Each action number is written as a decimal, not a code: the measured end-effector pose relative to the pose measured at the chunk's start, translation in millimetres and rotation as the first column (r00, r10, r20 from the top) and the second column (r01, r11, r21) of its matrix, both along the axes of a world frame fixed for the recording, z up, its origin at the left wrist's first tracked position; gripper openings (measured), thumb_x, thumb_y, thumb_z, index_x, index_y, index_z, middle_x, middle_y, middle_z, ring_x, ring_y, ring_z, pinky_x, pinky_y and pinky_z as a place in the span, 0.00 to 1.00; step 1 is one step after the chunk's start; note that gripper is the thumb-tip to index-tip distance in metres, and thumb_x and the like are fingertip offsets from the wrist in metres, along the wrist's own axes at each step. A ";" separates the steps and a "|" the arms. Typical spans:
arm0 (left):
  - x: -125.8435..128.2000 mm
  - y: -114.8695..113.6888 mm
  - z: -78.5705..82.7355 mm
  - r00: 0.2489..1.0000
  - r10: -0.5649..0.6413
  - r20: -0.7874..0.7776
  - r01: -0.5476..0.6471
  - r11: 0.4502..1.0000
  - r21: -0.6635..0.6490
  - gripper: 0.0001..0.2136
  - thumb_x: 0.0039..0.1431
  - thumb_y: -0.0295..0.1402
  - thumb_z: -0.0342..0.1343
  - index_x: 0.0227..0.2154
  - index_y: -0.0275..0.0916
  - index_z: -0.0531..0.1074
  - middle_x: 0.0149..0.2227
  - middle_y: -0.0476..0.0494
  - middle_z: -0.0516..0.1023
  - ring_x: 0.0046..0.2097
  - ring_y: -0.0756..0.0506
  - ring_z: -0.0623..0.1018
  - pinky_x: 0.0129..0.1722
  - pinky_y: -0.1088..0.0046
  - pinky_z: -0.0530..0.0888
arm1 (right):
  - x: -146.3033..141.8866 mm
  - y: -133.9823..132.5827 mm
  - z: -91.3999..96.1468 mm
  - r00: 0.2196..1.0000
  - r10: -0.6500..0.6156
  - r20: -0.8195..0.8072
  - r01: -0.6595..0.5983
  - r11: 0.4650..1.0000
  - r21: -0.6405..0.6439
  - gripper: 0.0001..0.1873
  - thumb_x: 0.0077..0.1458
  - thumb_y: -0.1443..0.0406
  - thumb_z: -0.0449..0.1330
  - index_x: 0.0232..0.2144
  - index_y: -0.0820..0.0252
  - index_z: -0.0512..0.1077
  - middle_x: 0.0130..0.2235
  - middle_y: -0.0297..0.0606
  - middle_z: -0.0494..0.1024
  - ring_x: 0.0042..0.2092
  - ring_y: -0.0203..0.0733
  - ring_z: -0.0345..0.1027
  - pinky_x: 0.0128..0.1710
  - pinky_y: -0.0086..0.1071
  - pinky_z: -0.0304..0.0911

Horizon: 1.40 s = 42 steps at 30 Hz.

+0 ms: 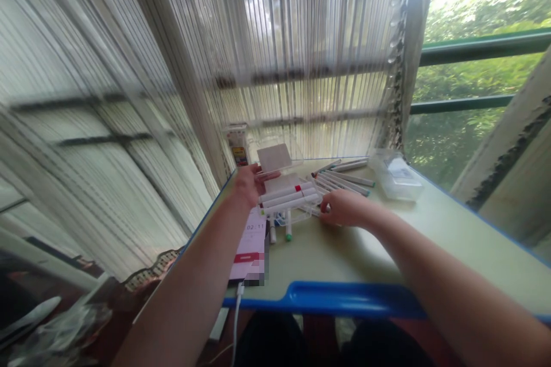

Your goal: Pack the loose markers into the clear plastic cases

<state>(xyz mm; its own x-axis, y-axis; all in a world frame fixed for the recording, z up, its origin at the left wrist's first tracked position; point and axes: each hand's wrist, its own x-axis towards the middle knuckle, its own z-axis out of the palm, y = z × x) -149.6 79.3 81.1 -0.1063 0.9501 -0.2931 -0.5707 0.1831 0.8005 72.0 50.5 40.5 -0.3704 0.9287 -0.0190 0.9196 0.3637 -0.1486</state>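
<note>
Markers [286, 199]: likely light, stiff, slick; best gripped mid-barrel. My left hand [249, 184] grasps the clear case [282, 183]; right hand's [343, 207] hold, I cannot tell.

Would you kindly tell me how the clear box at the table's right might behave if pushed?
The clear box is probably light for its size, since its transparent walls look thin. It would likely keep its shape, as its sides stand without sagging. It seems apter to slide than tip, sitting low and broad on the tabletop.

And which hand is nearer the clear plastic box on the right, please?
Right: the right hand is left of the clear plastic box; the left hand is much farther left.
</note>
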 end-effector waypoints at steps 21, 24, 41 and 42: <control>6.2 -3.8 3.1 0.989 -0.014 -0.144 0.024 0.998 0.066 0.15 0.59 0.30 0.44 0.38 0.29 0.74 0.25 0.36 0.80 0.26 0.39 0.80 0.26 0.63 0.77 | 8.5 3.1 14.9 0.939 -0.312 -0.145 0.337 0.919 0.204 0.19 0.59 0.59 0.45 0.41 0.59 0.72 0.40 0.48 0.79 0.38 0.52 0.73 0.33 0.36 0.60; 9.3 -5.5 2.6 0.988 -0.034 -0.148 0.045 0.997 0.069 0.15 0.59 0.29 0.44 0.38 0.28 0.75 0.24 0.36 0.80 0.24 0.41 0.80 0.25 0.65 0.77 | 9.2 -1.9 17.8 0.943 -0.211 -0.256 0.290 0.899 0.327 0.19 0.61 0.58 0.44 0.44 0.59 0.70 0.35 0.45 0.80 0.35 0.48 0.73 0.32 0.34 0.59; 20.8 -10.1 -2.7 0.978 -0.111 -0.175 0.125 0.990 0.070 0.14 0.60 0.29 0.45 0.35 0.28 0.75 0.27 0.35 0.81 0.26 0.43 0.81 0.22 0.72 0.74 | 7.0 1.8 -1.7 0.865 0.438 -0.243 -0.225 0.774 0.592 0.11 0.61 0.62 0.53 0.39 0.60 0.74 0.40 0.44 0.74 0.41 0.43 0.67 0.41 0.36 0.64; 20.7 -10.4 -2.6 0.978 -0.109 -0.178 0.124 0.990 0.073 0.14 0.60 0.29 0.45 0.34 0.28 0.75 0.27 0.35 0.81 0.26 0.43 0.81 0.22 0.73 0.74 | 6.7 1.9 -2.0 0.867 0.438 -0.236 -0.228 0.772 0.593 0.11 0.61 0.62 0.53 0.39 0.59 0.74 0.40 0.44 0.75 0.41 0.44 0.67 0.42 0.36 0.64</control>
<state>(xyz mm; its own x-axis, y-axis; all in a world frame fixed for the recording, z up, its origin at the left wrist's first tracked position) -128.9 68.9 78.5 -0.0357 0.9793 -0.1995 -0.4008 0.1688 0.9005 78.7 52.4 38.4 -0.5417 0.5634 0.6238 0.6488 0.7521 -0.1158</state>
